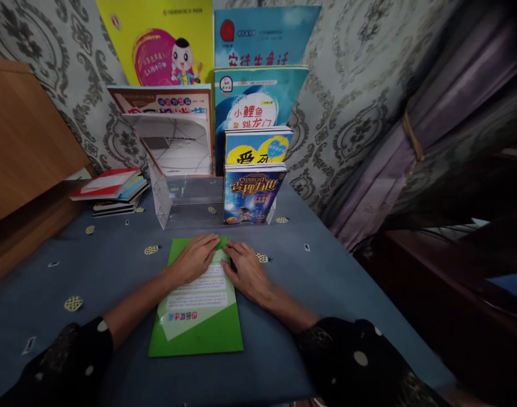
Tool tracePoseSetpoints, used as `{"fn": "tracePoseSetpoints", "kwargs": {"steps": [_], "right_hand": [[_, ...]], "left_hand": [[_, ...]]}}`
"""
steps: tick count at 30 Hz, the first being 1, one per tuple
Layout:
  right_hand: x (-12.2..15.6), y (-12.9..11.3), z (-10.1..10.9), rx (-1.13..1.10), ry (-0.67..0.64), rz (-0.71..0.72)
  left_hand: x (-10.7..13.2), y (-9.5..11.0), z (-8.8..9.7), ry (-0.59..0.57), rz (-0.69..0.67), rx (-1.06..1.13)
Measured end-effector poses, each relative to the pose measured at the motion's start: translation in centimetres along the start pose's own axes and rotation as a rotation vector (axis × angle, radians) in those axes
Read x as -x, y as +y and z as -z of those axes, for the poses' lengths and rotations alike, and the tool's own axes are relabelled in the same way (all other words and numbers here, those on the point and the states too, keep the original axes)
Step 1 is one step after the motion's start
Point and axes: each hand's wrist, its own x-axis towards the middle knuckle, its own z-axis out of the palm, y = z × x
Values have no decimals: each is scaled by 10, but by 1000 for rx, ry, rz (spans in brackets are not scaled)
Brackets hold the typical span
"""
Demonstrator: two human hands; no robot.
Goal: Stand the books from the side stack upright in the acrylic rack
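A green book [199, 339] with printed text panels lies flat on the table, its lettering upside down to me. My left hand [195, 260] rests palm down on the book's upper part, fingers stretched out toward its far right corner. At the upper right edge of the same book is my right hand [246, 270], thumb and fingers apart and touching the edge. Neither hand lifts the book. The undersides of both hands are hidden.
Behind the book stands a clear acrylic rack [190, 209] holding books in tiers, with a blue book [252, 195] in front at right. A stack of books [114, 189] lies at left, near a wooden panel [25, 130]. A tied purple curtain [394, 164] hangs at right.
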Motion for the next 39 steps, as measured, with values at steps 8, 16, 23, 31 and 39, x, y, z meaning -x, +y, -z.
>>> {"fn": "tracePoseSetpoints", "kwargs": {"steps": [8,16,23,31,39], "right_hand": [[0,0,-1,11,2,-1],[7,0,3,12,1,36],[16,-2,11,-4,-9,52],[25,-7,13,-28,8,53],[40,-12,21,-50,-47,73]], "left_hand": [[-16,-2,-9,-2,-107,85],[-15,-2,-9,-4,-91,102],[-13,2,-5,-53,-98,112],[-5,17,5,-97,-116,129],[7,29,12,-115,-160,127]]}}
